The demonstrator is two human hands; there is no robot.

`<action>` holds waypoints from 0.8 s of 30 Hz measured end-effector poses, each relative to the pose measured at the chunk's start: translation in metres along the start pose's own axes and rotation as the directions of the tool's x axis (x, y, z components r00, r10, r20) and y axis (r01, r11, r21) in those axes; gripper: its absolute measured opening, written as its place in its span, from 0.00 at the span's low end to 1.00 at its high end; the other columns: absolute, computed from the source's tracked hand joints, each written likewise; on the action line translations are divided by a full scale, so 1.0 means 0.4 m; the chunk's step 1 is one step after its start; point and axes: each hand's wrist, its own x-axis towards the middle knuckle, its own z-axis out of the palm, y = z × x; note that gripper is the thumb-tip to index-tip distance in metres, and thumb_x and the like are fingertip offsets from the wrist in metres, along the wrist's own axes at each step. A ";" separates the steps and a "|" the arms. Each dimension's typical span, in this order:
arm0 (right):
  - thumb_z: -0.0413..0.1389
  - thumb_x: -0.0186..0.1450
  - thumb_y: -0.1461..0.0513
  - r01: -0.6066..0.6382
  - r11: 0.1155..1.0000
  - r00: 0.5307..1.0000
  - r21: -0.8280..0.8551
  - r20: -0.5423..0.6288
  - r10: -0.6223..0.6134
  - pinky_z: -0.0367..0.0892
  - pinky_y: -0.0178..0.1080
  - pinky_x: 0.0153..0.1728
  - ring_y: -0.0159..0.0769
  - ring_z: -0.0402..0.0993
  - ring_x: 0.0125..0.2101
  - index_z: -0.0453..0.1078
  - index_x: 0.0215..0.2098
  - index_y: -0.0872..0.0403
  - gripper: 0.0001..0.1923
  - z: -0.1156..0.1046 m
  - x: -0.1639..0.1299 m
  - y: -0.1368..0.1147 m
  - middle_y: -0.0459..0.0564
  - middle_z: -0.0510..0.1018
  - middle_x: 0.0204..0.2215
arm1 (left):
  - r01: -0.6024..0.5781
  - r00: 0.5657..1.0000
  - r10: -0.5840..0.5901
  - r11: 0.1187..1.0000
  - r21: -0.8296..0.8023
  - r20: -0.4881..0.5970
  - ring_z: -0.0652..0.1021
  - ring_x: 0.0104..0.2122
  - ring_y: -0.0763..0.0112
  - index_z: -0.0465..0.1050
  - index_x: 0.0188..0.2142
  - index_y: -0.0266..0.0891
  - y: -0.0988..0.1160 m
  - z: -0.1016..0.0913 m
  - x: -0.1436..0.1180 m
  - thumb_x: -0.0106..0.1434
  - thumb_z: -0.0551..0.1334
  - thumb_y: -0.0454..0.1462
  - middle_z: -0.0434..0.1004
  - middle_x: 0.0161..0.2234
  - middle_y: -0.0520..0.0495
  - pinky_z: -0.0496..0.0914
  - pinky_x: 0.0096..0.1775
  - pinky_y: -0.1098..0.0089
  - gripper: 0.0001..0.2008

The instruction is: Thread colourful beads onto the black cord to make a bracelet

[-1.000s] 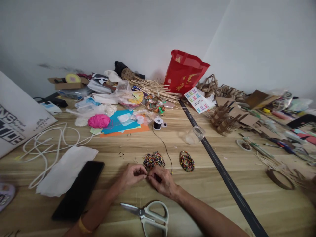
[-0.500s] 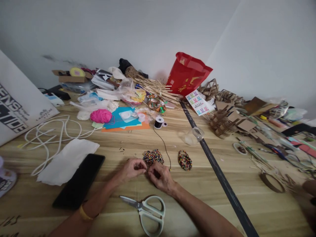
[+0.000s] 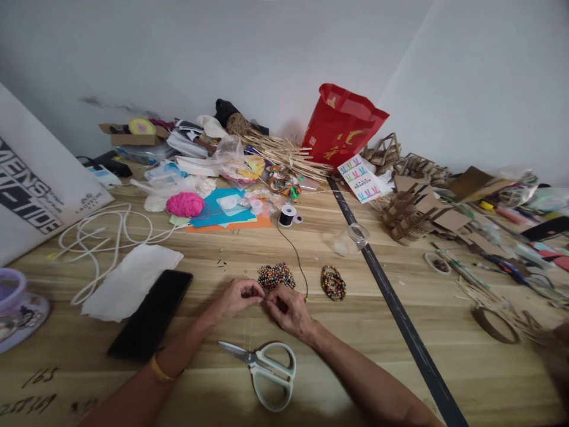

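Both hands meet at the near middle of the desk [image 3: 400, 379], fingertips pinched together just in front of the loose bead pile [image 3: 276, 276]. The left hand [image 3: 237, 296] and right hand [image 3: 288, 307] seem to be nipping the end of the thin black cord [image 3: 297, 261]; whatever sits between the fingertips is too small to make out, so a single bead there is only a likely reading. The wrists rest on the wood, which would steady such fine work.

The cord runs from the hands up past the right edge of the pile to one black spool [image 3: 287, 215] standing behind it, so slack can feed off freely. The pile lies touching-close to the fingers, within easy picking reach. To the right of the pile is one coiled strand of strung beads [image 3: 333, 283], set apart from the loose ones. One pair of scissors [image 3: 267, 370] lies nearer than the pile, just below the hands, blades closed and pointing left.

Left of the pile lie one dark phone [image 3: 151, 314] and one white sheet [image 3: 133, 284], with a looped white cable [image 3: 95, 243] beyond them. Right of the pile, past the dark strip [image 3: 391, 302] across the desk, one clear jar [image 3: 351, 239] lies tipped on its side. Behind the pile sits one pink yarn ball [image 3: 185, 204], and one red bag [image 3: 340, 127] stands against the wall.
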 end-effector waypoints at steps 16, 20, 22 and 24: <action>0.51 0.64 0.66 0.073 0.997 0.997 -0.029 0.015 -0.073 0.62 0.32 0.26 0.31 0.68 0.24 0.66 0.31 0.54 0.04 -0.002 -0.001 0.002 0.48 0.73 0.24 | 0.017 1.000 -0.017 1.000 -0.020 0.005 0.72 0.25 0.72 0.74 0.27 0.34 -0.001 0.000 0.001 0.50 0.64 0.37 0.74 0.24 0.50 0.66 0.30 0.73 0.07; 0.51 0.64 0.66 0.084 0.996 0.996 -0.036 0.023 -0.083 0.62 0.32 0.26 0.32 0.68 0.25 0.66 0.32 0.53 0.04 -0.003 -0.001 0.003 0.48 0.73 0.24 | 0.011 1.000 -0.011 1.000 0.009 -0.001 0.73 0.26 0.72 0.74 0.28 0.35 0.004 0.000 -0.001 0.51 0.64 0.36 0.75 0.25 0.49 0.67 0.31 0.72 0.05; 0.51 0.64 0.66 0.071 0.997 0.997 -0.042 0.028 -0.070 0.62 0.32 0.26 0.32 0.68 0.24 0.65 0.31 0.53 0.04 -0.003 -0.001 0.005 0.48 0.72 0.24 | 0.004 1.000 -0.004 1.000 0.027 -0.003 0.73 0.26 0.71 0.74 0.27 0.34 0.005 0.000 -0.001 0.51 0.64 0.35 0.75 0.24 0.49 0.67 0.30 0.73 0.05; 0.50 0.63 0.66 0.048 0.997 0.999 -0.053 0.028 -0.047 0.61 0.32 0.26 0.32 0.67 0.24 0.65 0.31 0.53 0.04 -0.003 -0.002 0.007 0.47 0.72 0.24 | 0.001 1.000 -0.001 0.999 0.034 0.002 0.73 0.25 0.71 0.74 0.27 0.34 0.004 0.000 -0.001 0.51 0.64 0.35 0.75 0.24 0.49 0.67 0.30 0.73 0.05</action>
